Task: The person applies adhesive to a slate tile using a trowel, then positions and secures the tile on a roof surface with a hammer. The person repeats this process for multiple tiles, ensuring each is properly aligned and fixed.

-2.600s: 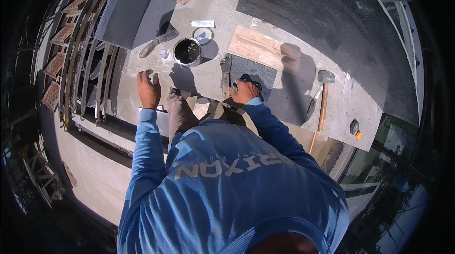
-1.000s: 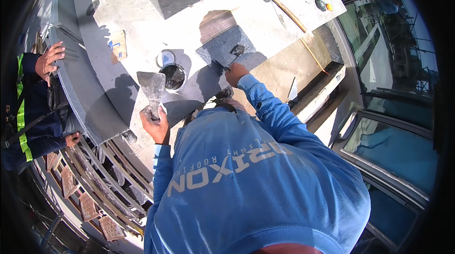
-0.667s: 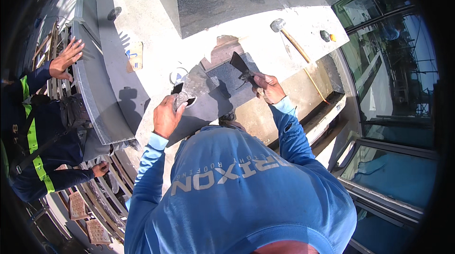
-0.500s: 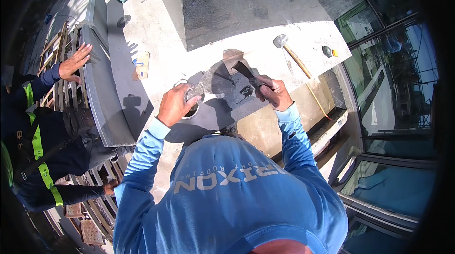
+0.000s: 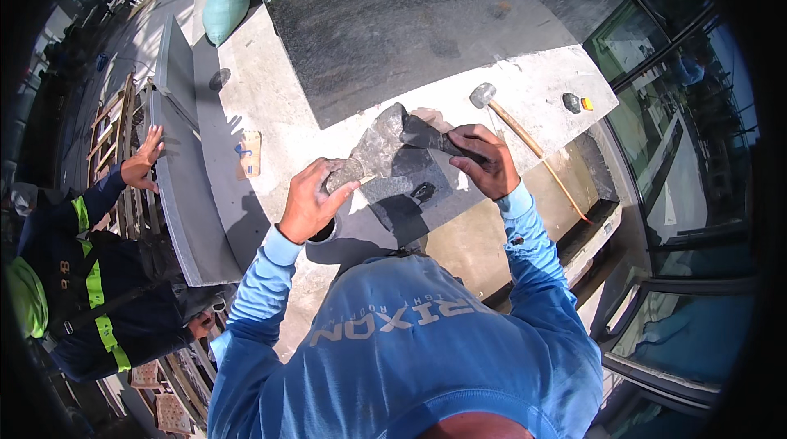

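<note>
My left hand (image 5: 316,200) is closed on a crumpled, dusty grey piece that looks like a rag (image 5: 379,144); it spreads from my fingers toward the other hand. My right hand (image 5: 488,162) grips a dark scraper (image 5: 426,137) by its end, the blade pointing left and meeting the grey piece. Whether the two are pressed together is hard to see. Under my left wrist is a round container (image 5: 323,231), mostly covered. Just below the scraper, a small black lump (image 5: 422,192) sits on a grey stone surface.
A mallet (image 5: 525,136) and a small black-and-yellow item (image 5: 576,103) lie to the right. Behind stands a grey stone slab (image 5: 393,37). A blue-handled item on a tan piece (image 5: 248,156) lies left, near another upright slab (image 5: 193,193) that a co-worker's hand (image 5: 143,162) touches. Beyond is a green sack (image 5: 228,9).
The grey piece, bunched in my left hand before, now spreads out to the scraper. My left hand has swung over the container's edge toward my right hand. The view has shifted slightly.
</note>
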Demonstrator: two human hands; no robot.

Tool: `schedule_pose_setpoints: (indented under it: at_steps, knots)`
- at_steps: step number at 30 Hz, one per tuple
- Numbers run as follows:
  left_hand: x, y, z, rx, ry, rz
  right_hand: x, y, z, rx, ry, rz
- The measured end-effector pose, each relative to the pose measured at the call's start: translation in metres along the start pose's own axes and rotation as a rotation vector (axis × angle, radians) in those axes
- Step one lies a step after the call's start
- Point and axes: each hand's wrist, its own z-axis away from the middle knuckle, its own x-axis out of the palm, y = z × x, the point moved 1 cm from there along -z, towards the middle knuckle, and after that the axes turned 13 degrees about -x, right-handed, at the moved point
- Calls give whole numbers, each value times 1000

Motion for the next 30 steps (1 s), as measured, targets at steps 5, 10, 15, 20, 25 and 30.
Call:
schedule_pose_setpoints:
  at_steps: [5, 10, 15, 20, 25, 30]
  knots:
    - [27, 25, -4, -194, 89, 158, -23, 36, 31, 117, 101, -61]
    - [51, 47, -11, -302, 93, 198, 0, 44, 26, 308, 488, -637]
    - [85, 102, -15, -268, 54, 189, 68, -12, 0, 331, 645, -616]
    - [31, 70, -19, -393, 191, 210, 107, -20, 22, 327, 355, -419]
    - [-25, 42, 6, -349, 141, 143, 113, -42, -57, 439, 551, -575]
    - [-47, -1, 23, -353, 171, 307, 183, -77, -69, 357, 348, -401]
